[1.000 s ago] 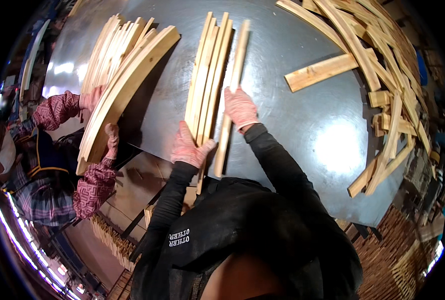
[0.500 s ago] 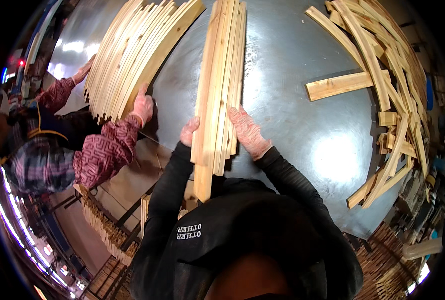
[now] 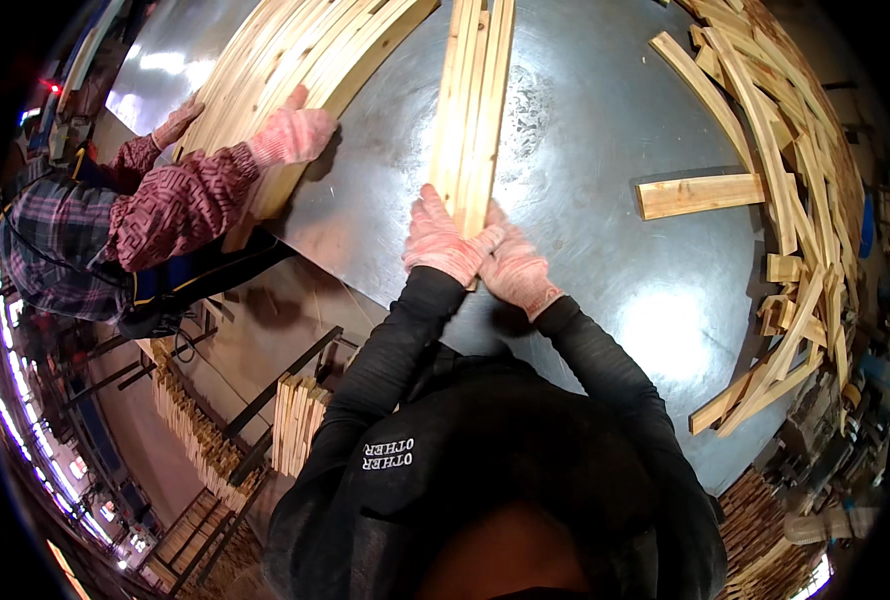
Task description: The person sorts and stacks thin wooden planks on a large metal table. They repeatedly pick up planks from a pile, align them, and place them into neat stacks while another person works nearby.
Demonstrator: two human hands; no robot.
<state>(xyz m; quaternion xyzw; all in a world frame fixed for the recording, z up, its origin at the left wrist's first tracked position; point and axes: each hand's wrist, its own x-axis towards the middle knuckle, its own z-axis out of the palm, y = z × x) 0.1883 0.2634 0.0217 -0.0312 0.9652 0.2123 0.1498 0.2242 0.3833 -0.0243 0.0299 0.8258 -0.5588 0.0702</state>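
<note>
Wooden slats lie bundled on the metal tabletop, their near ends pressed by the left hand and right hand, both flat against the end grain, not gripping; uneven pushing could probably fan the bundle sideways

Slat bundle lies on table, loose slats at right.

— What lies off to the right?
— A loose heap of wooden offcuts along the desk rim; one short block apart.
— And left?
— A co-worker's wider slat stack; more slats stacked below.
</note>
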